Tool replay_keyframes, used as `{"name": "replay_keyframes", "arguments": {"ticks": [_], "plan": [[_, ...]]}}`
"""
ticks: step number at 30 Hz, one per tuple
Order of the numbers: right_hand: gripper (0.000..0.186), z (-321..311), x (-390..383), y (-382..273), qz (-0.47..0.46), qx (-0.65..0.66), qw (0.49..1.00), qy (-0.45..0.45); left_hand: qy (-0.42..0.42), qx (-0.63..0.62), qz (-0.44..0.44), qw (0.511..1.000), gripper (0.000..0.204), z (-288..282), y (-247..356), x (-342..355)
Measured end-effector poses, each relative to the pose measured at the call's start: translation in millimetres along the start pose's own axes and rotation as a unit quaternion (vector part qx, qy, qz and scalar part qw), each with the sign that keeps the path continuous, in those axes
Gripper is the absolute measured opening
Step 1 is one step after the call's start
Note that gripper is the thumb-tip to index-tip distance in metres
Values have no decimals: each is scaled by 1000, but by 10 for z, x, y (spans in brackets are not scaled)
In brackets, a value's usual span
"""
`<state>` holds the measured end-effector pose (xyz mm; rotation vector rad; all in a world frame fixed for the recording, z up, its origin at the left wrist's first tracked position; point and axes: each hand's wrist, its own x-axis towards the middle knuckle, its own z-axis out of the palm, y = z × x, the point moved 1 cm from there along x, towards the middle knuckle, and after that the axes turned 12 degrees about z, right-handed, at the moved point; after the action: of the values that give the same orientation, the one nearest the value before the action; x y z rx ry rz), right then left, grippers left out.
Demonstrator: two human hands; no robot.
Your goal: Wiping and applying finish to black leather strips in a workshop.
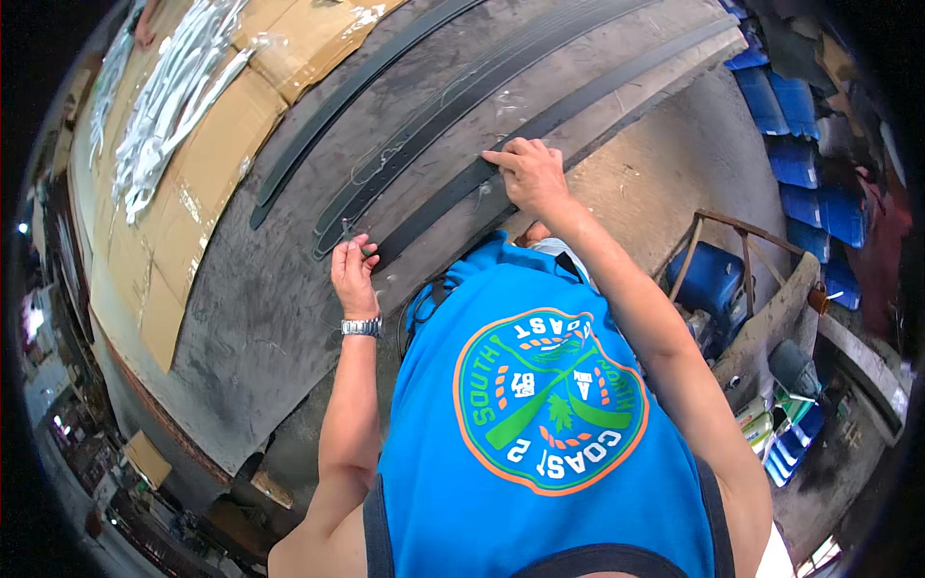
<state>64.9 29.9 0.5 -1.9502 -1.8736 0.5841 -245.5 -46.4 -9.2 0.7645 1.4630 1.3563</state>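
A long black belt strap (429, 214) lies aslant over the near part of the grey worktable. My left hand (354, 277), with a metal watch on its wrist, is at the strap's lower left end. Its fingers are pinched together around a small dark thin item (349, 231) whose kind I cannot make out. Farther up the same strap, my right hand (532, 178) has its thumb and fingers closed on the strap's edge. Just beyond lie several more black straps (405, 144) side by side, with fine loose threads on them.
Another dark strap bundle (313, 130) lies farther off. Flattened cardboard (217, 125) bears a pile of white strips (178, 106). Someone else's hand (145, 34) shows at the far left. Blue stacked items (795, 144) and a blue container (711, 279) stand at the right.
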Motion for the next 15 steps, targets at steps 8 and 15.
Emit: {"name": "replay_keyframes", "arguments": {"ticks": [8, 15], "plan": [[28, -17, -85, -202, -25, 26, 998, -52, 41, -25, -2, 999, 18, -257, -64, -68], [28, 212, -231, -481, -96, 53, 990, -90, 64, -15, -10, 998, 18, -299, -127, -109]]}}
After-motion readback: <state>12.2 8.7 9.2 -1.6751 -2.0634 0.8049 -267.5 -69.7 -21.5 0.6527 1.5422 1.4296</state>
